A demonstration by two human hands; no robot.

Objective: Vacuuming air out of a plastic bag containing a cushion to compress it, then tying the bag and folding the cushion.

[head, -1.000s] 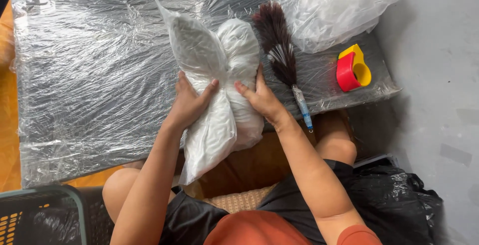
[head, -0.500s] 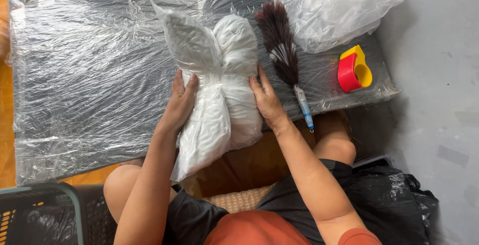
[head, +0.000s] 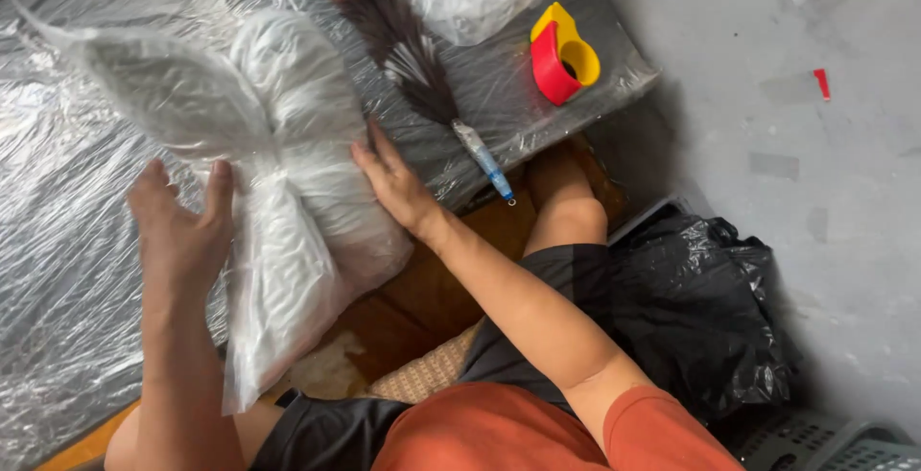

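Both hands now flat w/ fingers spread, left hand (head: 182, 231) & right hand (head: 398, 183) pressing either side of the bagged white pillow (head: 288, 193), which has slid toward the person, overhanging the plastic-covered board (head: 77, 270) edge, feather duster (head: 408, 58) just right of it.

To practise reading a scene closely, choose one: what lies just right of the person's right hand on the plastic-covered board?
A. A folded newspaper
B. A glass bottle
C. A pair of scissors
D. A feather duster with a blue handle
D: a dark feather duster with a blue handle lies beside the right hand, which presses on the white bagged bundle; none of the other options is visible.
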